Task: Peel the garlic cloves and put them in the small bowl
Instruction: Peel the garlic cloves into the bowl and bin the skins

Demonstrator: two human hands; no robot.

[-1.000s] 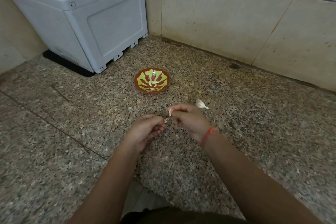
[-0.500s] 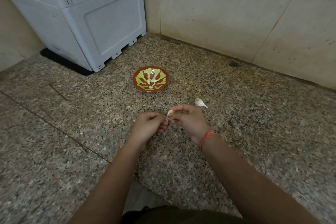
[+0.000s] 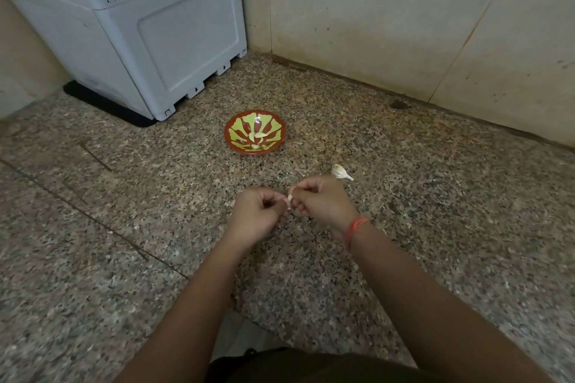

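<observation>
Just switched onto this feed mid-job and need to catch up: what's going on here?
A person is peeling garlic over a speckled granite surface. The left hand and right hand together pinch a small pale garlic clove between their fingertips. The small red-brown bowl with a green leaf pattern holds a few peeled cloves. One unpeeled white clove lies on the granite just beyond the right hand. A grey plastic box stands in the corner.

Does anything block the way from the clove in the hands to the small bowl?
Nothing visible: bare granite lies between the clove, pinched by left hand and right hand, and the small bowl; a loose garlic piece lies aside.
</observation>
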